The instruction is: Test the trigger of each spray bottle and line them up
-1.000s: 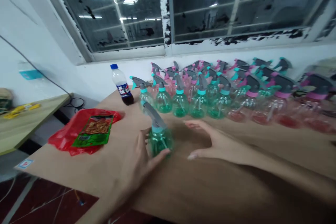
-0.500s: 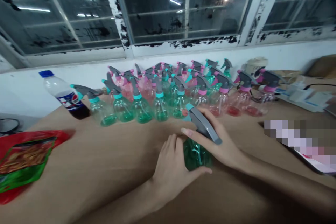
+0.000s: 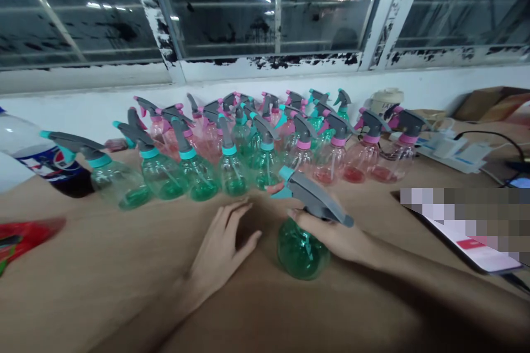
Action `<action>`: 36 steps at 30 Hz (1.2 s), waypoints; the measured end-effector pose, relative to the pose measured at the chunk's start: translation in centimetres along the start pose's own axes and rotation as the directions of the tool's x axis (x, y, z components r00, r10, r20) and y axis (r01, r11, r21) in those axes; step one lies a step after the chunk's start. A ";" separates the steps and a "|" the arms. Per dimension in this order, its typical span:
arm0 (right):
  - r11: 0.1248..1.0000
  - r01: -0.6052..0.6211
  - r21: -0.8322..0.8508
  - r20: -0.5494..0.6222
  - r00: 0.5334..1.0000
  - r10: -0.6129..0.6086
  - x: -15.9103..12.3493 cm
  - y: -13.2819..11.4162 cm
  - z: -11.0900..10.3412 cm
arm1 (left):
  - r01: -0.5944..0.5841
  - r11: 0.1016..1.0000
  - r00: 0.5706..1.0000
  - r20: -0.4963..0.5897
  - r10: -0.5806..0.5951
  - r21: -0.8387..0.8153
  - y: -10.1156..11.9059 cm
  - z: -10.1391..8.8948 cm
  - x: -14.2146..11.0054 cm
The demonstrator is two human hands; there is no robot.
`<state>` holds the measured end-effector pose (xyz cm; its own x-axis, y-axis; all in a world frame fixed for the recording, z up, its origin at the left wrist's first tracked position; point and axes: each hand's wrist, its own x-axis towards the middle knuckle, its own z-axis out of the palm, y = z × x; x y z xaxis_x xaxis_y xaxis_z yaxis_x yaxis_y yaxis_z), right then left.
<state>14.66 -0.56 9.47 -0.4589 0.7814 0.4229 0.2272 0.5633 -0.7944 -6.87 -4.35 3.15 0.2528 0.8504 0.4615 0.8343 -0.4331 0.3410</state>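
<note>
A green see-through spray bottle (image 3: 304,251) with a grey and teal trigger head stands upright near the front of the table. My right hand (image 3: 337,237) is closed around its neck, with one finger by the teal trigger. To the left of the bottle and apart from it is my left hand (image 3: 226,240), fingers stretched out and holding nothing. Behind both hands stand several more spray bottles in rows. Green ones such as this spray bottle (image 3: 234,174) fill the left front, and pink ones such as this spray bottle (image 3: 360,160) the right front.
A cola bottle (image 3: 49,162) leans at the left, behind a red packet (image 3: 28,237). On the right lies a tablet or phone (image 3: 464,237), its screen partly pixelated. A white power strip (image 3: 453,149) with cables and a cardboard box (image 3: 488,105) sit farther back.
My left hand has come off the green spray bottle and moved left. My right hand still grips the bottle's neck. The whole view has shifted, with the background sliding left.
</note>
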 end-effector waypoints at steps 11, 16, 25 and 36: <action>0.996 -0.029 0.088 0.065 0.998 0.023 0.6 -0.1 -0.2 | 0.000 0.982 0.984 0.173 -0.034 0.190 -1.7 0.6 0.1; 0.999 -0.019 0.037 0.004 1.000 0.019 0.3 -0.1 -0.1 | -0.023 0.975 0.984 0.180 -0.017 0.221 -1.8 0.7 0.1; 0.982 -0.065 0.178 0.080 0.996 0.051 0.4 -0.2 -0.1 | -0.015 0.979 0.984 0.175 -0.021 0.202 -1.6 0.6 0.2; 0.995 -0.059 0.081 0.043 0.998 0.056 0.3 -0.3 -0.1 | -0.013 0.977 0.983 0.182 -0.026 0.213 -1.8 0.8 0.2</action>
<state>14.57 -0.45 9.87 -0.4816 0.7995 0.3590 0.1833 0.4924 -0.8508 -7.98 -3.16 1.97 0.3160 0.9017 0.2952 0.9160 -0.3710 0.1529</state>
